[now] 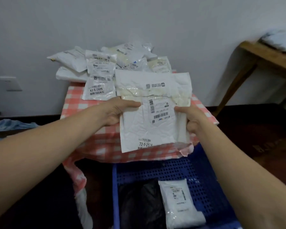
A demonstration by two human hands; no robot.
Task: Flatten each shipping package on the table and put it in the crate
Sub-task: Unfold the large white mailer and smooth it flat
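I hold a large white shipping package (pixel 144 126) with a barcode label above the near edge of the table (pixel 76 103). My left hand (pixel 117 111) grips its left edge, thumb on top. My right hand (pixel 191 118) grips its right edge. The package hangs roughly flat and tilted toward me. Behind it, several white packages (pixel 99 75) lie piled on the red-checked tablecloth. Below, a blue perforated crate (pixel 203 176) on the floor holds a white package (pixel 180 202) and a black bag (pixel 142 202).
A wooden table (pixel 261 63) with a bundle on it stands at the right by the wall. Blue cloth (pixel 12 126) lies on the dark floor at the left. The tablecloth's torn edge (pixel 186 149) hangs over the crate's far rim.
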